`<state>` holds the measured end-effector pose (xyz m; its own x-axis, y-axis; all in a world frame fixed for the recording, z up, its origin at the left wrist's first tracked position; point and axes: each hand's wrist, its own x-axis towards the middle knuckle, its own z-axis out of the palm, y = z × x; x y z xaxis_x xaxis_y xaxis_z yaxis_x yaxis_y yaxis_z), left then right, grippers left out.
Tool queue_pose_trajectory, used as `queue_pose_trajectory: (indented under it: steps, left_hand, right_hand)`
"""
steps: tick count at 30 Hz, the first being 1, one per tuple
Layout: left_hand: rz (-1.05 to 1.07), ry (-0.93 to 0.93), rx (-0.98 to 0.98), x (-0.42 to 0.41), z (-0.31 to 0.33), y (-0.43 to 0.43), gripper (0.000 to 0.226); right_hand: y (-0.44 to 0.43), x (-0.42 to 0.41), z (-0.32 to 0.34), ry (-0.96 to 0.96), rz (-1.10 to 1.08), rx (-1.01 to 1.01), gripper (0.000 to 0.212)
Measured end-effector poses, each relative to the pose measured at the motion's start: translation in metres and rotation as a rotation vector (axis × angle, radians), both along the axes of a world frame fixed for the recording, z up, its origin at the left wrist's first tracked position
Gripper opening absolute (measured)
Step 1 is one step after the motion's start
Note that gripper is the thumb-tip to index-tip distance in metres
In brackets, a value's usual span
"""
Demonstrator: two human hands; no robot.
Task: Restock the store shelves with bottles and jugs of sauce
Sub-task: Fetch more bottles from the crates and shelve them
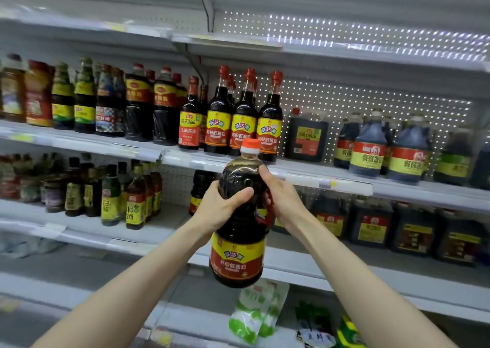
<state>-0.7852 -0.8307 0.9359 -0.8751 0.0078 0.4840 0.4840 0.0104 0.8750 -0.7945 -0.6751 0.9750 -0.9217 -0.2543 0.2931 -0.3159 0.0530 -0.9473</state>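
Note:
A large dark soy sauce jug (240, 223) with an orange cap and a yellow and red label is held upright in front of the shelves. My left hand (221, 206) grips its upper body from the left, thumb across the front. My right hand (281, 196) grips the right side at the red handle. Behind the jug, a row of smaller bottles with the same label (242, 119) stands on the shelf (331, 180), whose front edge is level with the jug's neck.
To the right of those bottles stands a square dark jug (307, 135), then blue-tinted jugs (367, 146). The shelf below carries small bottles (135, 199) at left and dark square jugs (408, 228) at right, with a gap between. Green and white bags (254, 313) lie lowest.

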Motion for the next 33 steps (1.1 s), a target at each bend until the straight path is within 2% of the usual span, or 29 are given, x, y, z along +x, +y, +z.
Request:
queue_pose_trajectory:
  steps: [1, 3, 5, 7, 10, 12, 16, 18, 20, 21, 25, 27, 33]
  left_hand:
    - [0.004, -0.002, 0.0, -0.003, -0.001, -0.01, 0.069]
    - [-0.011, -0.001, -0.012, -0.007, -0.005, -0.026, 0.044]
    - [-0.018, -0.002, -0.022, -0.013, -0.011, -0.046, 0.027]
    - [-0.018, -0.011, -0.029, -0.025, -0.02, -0.074, 0.039]
    - [-0.045, -0.034, -0.043, -0.049, -0.036, -0.117, 0.052]
    - [-0.053, -0.065, -0.059, -0.065, -0.047, -0.146, 0.059]
    - [-0.095, -0.074, -0.116, -0.105, -0.066, -0.196, 0.052]
    - [-0.104, -0.09, -0.13, -0.126, -0.077, -0.212, 0.054]
    - [-0.103, -0.113, -0.124, -0.147, -0.088, -0.223, 0.061]
    - [-0.101, -0.116, -0.118, -0.159, -0.094, -0.228, 0.064]
    - [-0.116, -0.123, -0.103, -0.196, -0.107, -0.237, 0.068]
    - [-0.129, -0.09, -0.115, -0.21, -0.113, -0.239, 0.062]
    - [-0.102, -0.098, -0.094, -0.242, -0.136, -0.242, 0.069]
  right_hand:
    - [-0.01, -0.005, -0.002, -0.006, 0.004, 0.008, 0.054]
    - [-0.026, -0.015, -0.007, -0.022, 0.023, 0.011, 0.047]
    - [-0.047, -0.026, -0.013, -0.017, 0.02, 0.041, 0.057]
    - [-0.073, -0.039, -0.023, -0.015, -0.007, 0.089, 0.07]
    - [-0.112, -0.06, -0.041, -0.027, -0.037, 0.088, 0.053]
    - [-0.137, -0.074, -0.054, -0.035, -0.06, 0.082, 0.052]
    - [-0.187, -0.108, -0.08, -0.048, -0.092, 0.049, 0.068]
    - [-0.204, -0.124, -0.089, -0.059, -0.131, 0.033, 0.077]
    - [-0.215, -0.14, -0.096, -0.055, -0.156, 0.047, 0.078]
    - [-0.219, -0.149, -0.099, -0.057, -0.17, 0.054, 0.076]
    - [-0.228, -0.182, -0.11, -0.046, -0.207, 0.063, 0.045]
    - [-0.228, -0.197, -0.115, -0.026, -0.217, 0.071, 0.043]
    - [-0.23, -0.224, -0.134, 0.008, -0.206, 0.117, 0.048]
